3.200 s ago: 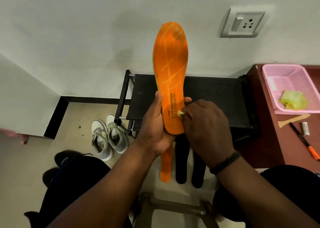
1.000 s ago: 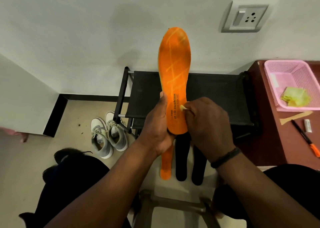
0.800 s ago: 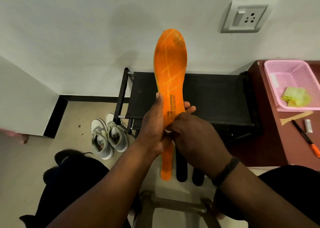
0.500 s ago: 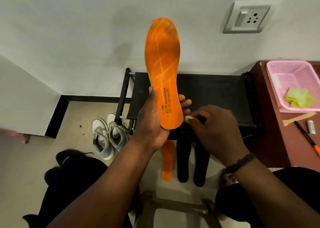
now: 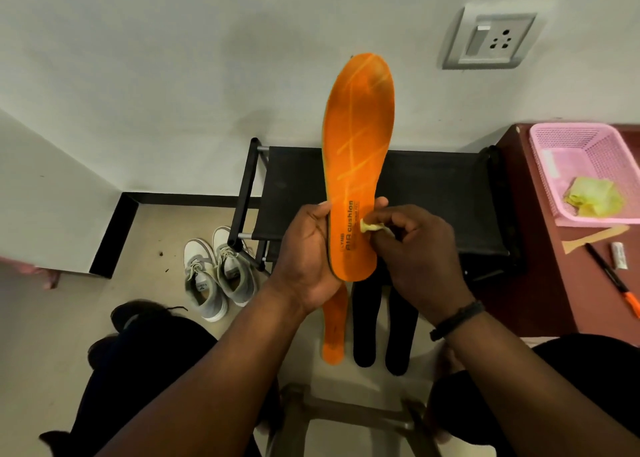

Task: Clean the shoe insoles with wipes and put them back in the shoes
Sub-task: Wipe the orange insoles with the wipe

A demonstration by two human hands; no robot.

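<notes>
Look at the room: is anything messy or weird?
A little. Dark specks dot the floor left of the grey shoes. Three insoles lie loose on the floor, out of any shoe. The insole being wiped shows pale streaks.

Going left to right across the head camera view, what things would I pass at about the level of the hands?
Pair of grey and white sneakers → left hand → upright orange foam insole → small yellow wipe → right hand → black and orange marker pen.
</notes>
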